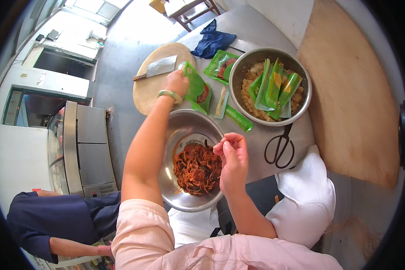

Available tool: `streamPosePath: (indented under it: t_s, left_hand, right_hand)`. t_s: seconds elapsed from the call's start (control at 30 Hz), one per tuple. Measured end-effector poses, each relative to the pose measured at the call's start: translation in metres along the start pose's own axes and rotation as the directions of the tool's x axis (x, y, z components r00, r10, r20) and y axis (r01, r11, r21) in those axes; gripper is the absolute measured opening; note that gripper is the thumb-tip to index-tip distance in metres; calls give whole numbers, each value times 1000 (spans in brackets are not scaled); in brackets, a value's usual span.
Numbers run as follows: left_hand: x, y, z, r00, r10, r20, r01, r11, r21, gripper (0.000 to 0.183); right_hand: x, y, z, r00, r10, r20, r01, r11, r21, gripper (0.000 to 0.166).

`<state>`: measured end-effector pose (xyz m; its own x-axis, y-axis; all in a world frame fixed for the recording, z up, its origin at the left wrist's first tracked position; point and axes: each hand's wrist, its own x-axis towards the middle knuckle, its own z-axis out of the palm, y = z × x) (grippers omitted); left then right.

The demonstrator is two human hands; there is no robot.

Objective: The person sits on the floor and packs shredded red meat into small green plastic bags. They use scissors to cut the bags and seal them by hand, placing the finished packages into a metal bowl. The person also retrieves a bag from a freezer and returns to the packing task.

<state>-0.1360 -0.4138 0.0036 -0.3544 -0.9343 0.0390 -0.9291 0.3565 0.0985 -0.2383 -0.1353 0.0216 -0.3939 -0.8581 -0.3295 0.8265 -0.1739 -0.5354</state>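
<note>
My left hand (177, 83), with a bangle at the wrist, grips the edge of a green plastic food packet (195, 84) beside a round wooden chopping board (143, 94). Dark red contents show through the packet's window. My right hand (234, 158) is over the right rim of a steel bowl (167, 148), thumb drawn in to curled fingers, with nothing visible between them. Shredded reddish-brown food (195, 168) lies in that bowl. A second steel bowl (307, 87) holds pale chunky food (251, 76) with several green packets (273, 84) on top.
A cleaver (162, 65) lies on the board. Another green packet (219, 62), a narrow sachet (221, 103), a green strip packet (238, 118), black-handled scissors (280, 148) and a blue cloth (214, 42) lie on the metal table (253, 163). A person in dark clothes (54, 216) is at lower left.
</note>
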Motion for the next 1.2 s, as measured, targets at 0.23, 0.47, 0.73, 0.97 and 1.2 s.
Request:
streamPosePath:
  t_s: [0.23, 0.47, 0.73, 0.97, 1.2]
  left_hand:
    - [-81, 87, -47, 998, -59, -35, 57, 996, -71, 24]
    - [-218, 141, -54, 997, 18, -72, -47, 902, -429, 18]
    - [-393, 162, -54, 966, 259, -13, -240, 875, -421, 11]
    - [-497, 125, -15, 979, 180, 92, -111, 860, -499, 12]
    - [-531, 95, -1, 995, 91, 29, -70, 903, -424, 12]
  right_hand:
    - [-26, -51, 3, 991, -126, 52, 125, 992, 16, 13]
    - [-56, -99, -20, 940, -250, 231, 311, 908, -282, 14]
    - [-107, -100, -37, 538, 203, 818, 839, -34, -544, 39]
    - [-133, -51, -62, 380, 883, 275, 459, 78, -885, 45]
    - [-159, 6, -80, 354, 765, 538, 730, 133, -670, 56]
